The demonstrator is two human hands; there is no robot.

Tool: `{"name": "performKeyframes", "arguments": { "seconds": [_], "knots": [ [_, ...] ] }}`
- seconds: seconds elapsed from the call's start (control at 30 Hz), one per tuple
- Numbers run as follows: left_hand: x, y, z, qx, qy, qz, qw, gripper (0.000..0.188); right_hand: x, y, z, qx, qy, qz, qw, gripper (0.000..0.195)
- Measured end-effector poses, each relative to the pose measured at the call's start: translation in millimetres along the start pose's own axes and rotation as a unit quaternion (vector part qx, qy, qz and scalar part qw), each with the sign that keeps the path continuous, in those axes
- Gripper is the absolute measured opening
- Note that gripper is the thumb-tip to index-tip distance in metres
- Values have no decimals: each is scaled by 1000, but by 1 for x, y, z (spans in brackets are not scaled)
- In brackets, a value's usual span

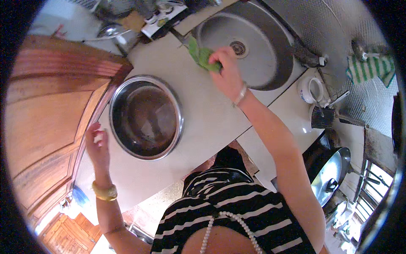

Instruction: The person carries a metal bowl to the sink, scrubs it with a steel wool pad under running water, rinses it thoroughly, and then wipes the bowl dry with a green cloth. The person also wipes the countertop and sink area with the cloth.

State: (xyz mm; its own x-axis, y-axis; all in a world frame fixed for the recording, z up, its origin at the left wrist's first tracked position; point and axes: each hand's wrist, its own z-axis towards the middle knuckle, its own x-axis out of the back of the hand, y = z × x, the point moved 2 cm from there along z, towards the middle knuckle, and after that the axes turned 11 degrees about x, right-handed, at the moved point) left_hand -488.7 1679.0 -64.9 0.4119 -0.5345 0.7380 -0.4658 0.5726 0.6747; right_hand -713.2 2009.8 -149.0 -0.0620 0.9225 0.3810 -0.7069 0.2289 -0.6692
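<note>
My right hand [225, 71] grips several green leaves [200, 57] over the near edge of the steel sink [257, 60]. The leaves hang out past my fingertips to the left. A large round stainless steel basin [181, 122] stands on the pale countertop [206, 111], to the left of that hand. Its inside looks dark and shiny; I cannot tell whether it holds water. On the basin's left side, my left hand [97, 143] is raised with loosely bent fingers and nothing visible in it. It is close to the wooden cabinet door and apart from the basin.
The wooden cabinet door [50, 117] borders the counter on the left. At right are a white enamel mug [311, 90], a striped cloth [371, 70] and a glass-lidded wok [328, 179]. A rack with small jars [163, 19] stands at the back.
</note>
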Motion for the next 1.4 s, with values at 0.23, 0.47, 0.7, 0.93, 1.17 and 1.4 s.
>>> {"name": "performKeyframes", "arguments": {
  "seconds": [0.23, 0.47, 0.7, 0.93, 1.17, 1.4],
  "knots": [
    [-26, -66, -16, 349, -106, -94, 926, 62, 25, -49, -89, 118, -380, -185, 898, 44],
    [-49, -102, -15, 370, -267, -260, 851, 30, -29, -25, -79, 29, -333, -228, 914, 58],
    [-8, -128, -79, 402, -221, -312, 832, 33, -98, 17, -44, 23, -276, -231, 933, 45],
    [93, -174, -229, 430, -22, -489, 759, 33, -204, 16, 3, 142, -316, -185, 920, 43],
    [170, -242, -365, 451, 189, -537, 688, 37, -172, -125, -140, 235, -432, 44, 869, 40],
    [217, -323, -463, 452, 280, -583, 614, 40, -45, -30, -150, -9, -220, -322, 921, 38]
  ]
}}
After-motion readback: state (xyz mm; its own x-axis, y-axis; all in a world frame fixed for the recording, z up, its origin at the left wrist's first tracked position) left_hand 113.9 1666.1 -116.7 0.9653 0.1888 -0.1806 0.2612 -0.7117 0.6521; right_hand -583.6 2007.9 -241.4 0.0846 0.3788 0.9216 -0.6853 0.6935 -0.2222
